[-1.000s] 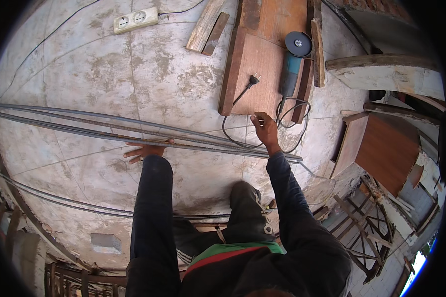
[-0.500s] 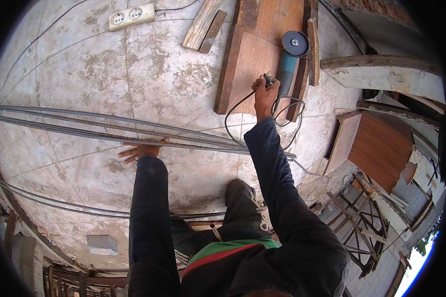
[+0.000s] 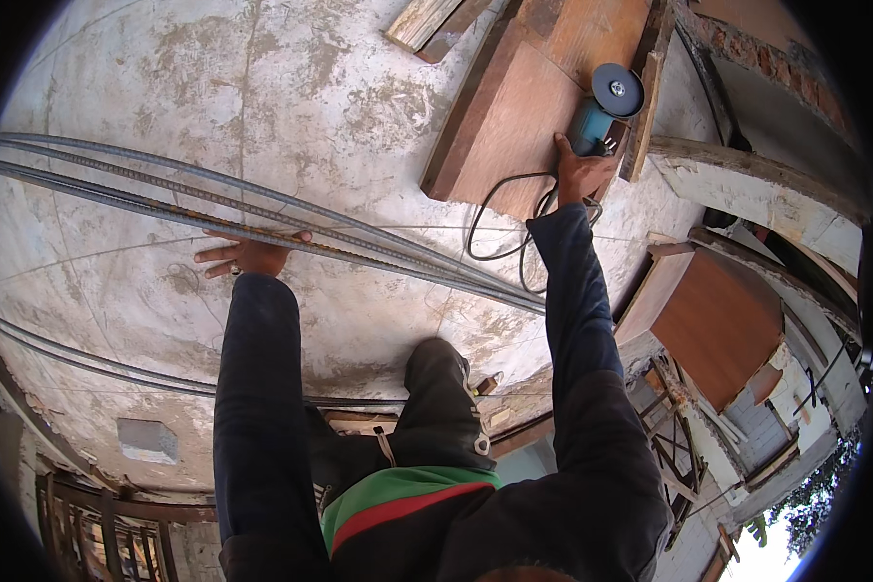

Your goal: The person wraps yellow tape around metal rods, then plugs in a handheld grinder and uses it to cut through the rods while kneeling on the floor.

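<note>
My left hand [image 3: 241, 255] has its fingers spread low over the pale floor, right against a bundle of ribbed steel bars [image 3: 87, 186]. The bars cross over its thumb side, and nothing is gripped. At the wooden board [image 3: 500, 121], my right hand [image 3: 582, 177] is closed round the rear body of a blue-green angle grinder [image 3: 589, 123] with a dark disc. A plug [image 3: 607, 147] shows its prongs at the same hand's fingers. The grinder's black cord [image 3: 485, 218] loops down beside the board onto the floor.
Two more bars [image 3: 92, 362] run across the floor near my legs. A grey block [image 3: 147, 440] lies at the lower left. Wood offcuts [image 3: 425, 24] sit at the far edge. A brown panel [image 3: 720, 315] and rubble stand at the right.
My right hand has moved from beside the grinder onto its body, the plug still at its fingers. My view has shifted, and the socket strip at the far left is out of sight.
</note>
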{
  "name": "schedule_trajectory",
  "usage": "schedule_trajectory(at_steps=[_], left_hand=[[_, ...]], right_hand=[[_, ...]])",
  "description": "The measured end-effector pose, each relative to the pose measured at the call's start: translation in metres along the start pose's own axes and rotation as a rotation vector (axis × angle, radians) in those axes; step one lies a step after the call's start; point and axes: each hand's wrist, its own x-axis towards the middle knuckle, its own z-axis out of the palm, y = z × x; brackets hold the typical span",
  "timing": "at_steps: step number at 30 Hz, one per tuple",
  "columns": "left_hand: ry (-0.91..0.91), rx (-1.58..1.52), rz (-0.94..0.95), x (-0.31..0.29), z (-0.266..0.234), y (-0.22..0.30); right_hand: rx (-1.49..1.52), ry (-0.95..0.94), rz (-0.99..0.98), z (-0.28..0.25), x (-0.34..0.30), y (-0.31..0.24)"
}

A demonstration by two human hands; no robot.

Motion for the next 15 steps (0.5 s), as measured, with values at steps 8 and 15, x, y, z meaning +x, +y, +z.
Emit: schedule_trajectory(at_steps=[8, 15], left_hand=[[0.001, -0.092, 0.004, -0.001, 0.008, 0.004], [-0.196, -0.142, -0.003, -0.017, -0.014, 0.012]], right_hand=[[0.615, -0.273, -0.025, 0.021, 0.041, 0.080], [0.723, -0.353, 0.123, 0.023, 0.037, 0.090]])
